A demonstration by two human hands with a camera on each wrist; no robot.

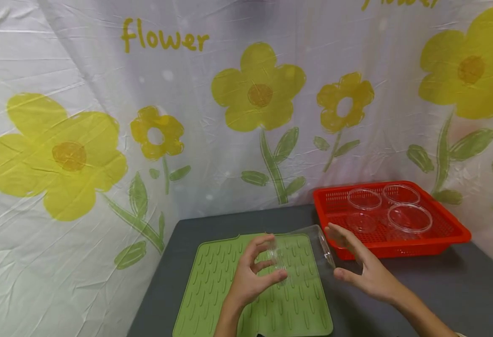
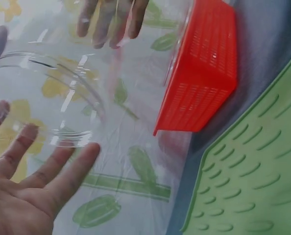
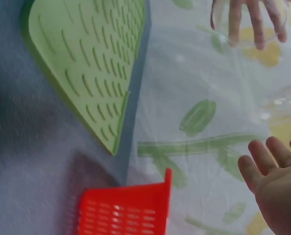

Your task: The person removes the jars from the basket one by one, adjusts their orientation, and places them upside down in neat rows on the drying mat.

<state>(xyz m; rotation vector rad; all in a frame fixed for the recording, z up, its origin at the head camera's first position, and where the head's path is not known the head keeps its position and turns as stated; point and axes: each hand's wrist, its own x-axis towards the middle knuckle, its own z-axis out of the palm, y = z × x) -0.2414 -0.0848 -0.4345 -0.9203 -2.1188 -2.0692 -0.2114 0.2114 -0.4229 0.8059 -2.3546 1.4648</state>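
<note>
A clear, round plastic container (image 1: 325, 247) is held sideways above the green ridged mat (image 1: 288, 299), its wide rim turned toward the right. My left hand (image 1: 252, 271) grips its narrower left end, with fingers and thumb bent round it. In the left wrist view, the fingertips meet the container's edge (image 2: 72, 138). Beside the rim, my right hand (image 1: 368, 274) has its thumb and fingers spread apart. The right wrist view shows that hand (image 3: 280, 183) with fairly straight fingers, close to the clear plastic; contact is hard to tell.
A red perforated basket (image 1: 402, 248) stands at the back right, behind the right hand. Inside are three clear plastic containers (image 1: 410, 220). The dark grey tabletop (image 1: 364, 309) meets a white flower-printed curtain (image 1: 213, 187) at the back and sides.
</note>
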